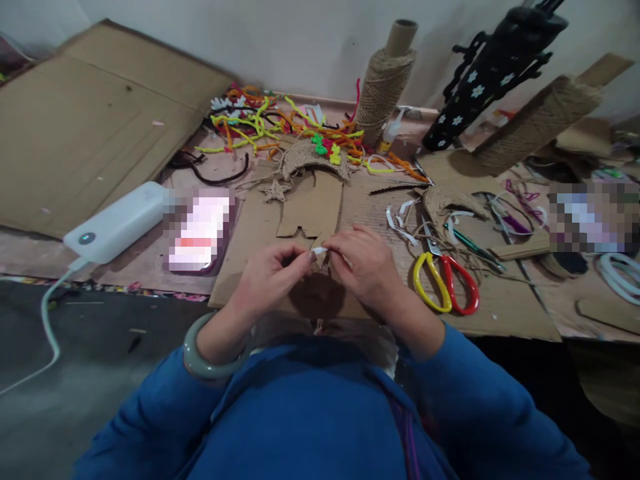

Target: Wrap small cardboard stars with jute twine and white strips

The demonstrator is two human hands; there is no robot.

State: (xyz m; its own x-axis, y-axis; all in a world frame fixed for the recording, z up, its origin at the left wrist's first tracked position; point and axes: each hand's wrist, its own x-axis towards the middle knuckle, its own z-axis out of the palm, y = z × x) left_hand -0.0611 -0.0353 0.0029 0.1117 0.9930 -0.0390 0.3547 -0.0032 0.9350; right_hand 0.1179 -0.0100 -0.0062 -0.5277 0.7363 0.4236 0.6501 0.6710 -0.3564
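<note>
My left hand (274, 272) and my right hand (367, 263) meet over the front of the cardboard sheet (235, 267). Thumbs and fingers of both pinch a small white strip (320, 251), whose exact kind is too small to make out. Just beyond them lies a cut cardboard piece (310, 207) with a notched edge. Behind it rests a twine-wrapped crescent (305, 159) bearing small green, red and yellow flowers, with a twine star (275, 191) at its left. Scissors (445, 280) with one yellow and one red handle lie right of my right hand.
A white power bank (117, 223) and a phone (200, 230) lie on the left. Colourful pipe cleaners (255, 123) are heaped at the back. Twine rolls (383, 87) and a black flowered holder (470, 100) stand behind. Another twine crescent (455, 200) lies right.
</note>
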